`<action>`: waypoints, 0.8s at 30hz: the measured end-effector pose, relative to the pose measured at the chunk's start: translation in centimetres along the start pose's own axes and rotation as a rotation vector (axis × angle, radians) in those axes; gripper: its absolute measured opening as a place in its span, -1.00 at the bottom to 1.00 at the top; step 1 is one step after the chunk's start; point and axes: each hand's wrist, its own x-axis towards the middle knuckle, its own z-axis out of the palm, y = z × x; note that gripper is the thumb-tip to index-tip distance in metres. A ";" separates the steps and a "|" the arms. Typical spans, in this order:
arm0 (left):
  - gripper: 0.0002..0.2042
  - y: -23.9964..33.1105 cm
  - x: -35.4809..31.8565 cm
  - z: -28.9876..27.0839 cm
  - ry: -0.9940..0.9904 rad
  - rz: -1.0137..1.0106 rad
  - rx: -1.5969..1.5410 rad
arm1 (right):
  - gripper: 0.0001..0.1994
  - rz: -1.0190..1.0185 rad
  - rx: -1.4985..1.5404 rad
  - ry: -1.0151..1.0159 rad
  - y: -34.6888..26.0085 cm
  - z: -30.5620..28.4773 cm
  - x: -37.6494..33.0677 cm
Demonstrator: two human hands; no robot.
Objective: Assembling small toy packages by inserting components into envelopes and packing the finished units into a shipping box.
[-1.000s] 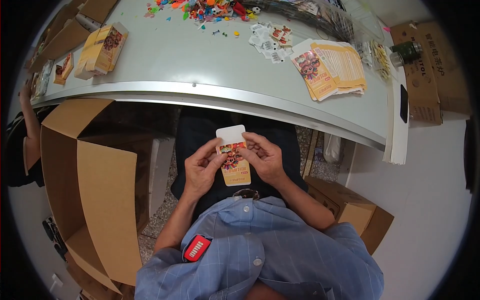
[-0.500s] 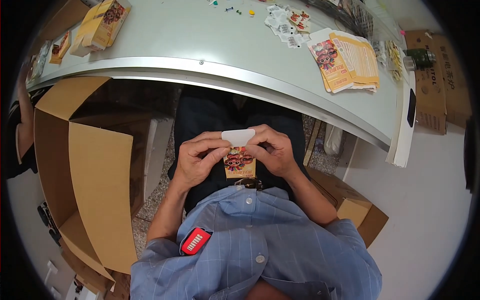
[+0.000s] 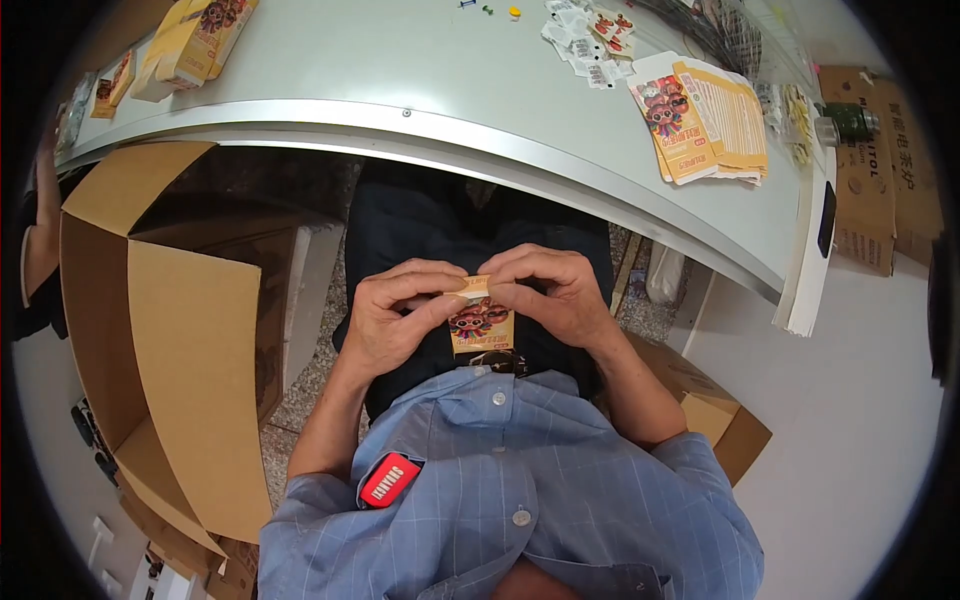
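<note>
Above my lap, both hands grip a small yellow card box point(image 3: 482, 326) printed with colourful cartoon figures. My left hand point(image 3: 398, 318) pinches its far left corner between thumb and fingers. At the far right corner, my right hand point(image 3: 550, 295) pinches in the same way. The box's end flap is folded over between my fingertips, with a thin white edge showing under it. On the table at the right lies a fanned stack of flat yellow cartons point(image 3: 720, 125) with matching print.
A big open cardboard box point(image 3: 195, 370) stands at my left, beneath the table edge point(image 3: 407, 113). Folded yellow boxes point(image 3: 190, 50) stand at the table's far left. Small white sachets point(image 3: 590, 45) lie near the cartons. Another person's arm point(image 3: 42, 230) shows at the far left.
The white flap that stood up between my fingers is now folded down at the box's end. My fingertips have drawn closer together. The view has shifted slightly.
</note>
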 end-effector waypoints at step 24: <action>-0.81 1.3 0.2 -0.3 -0.045 -0.144 0.056 | -0.82 -0.049 -0.145 -0.020 -0.7 -0.3 -0.3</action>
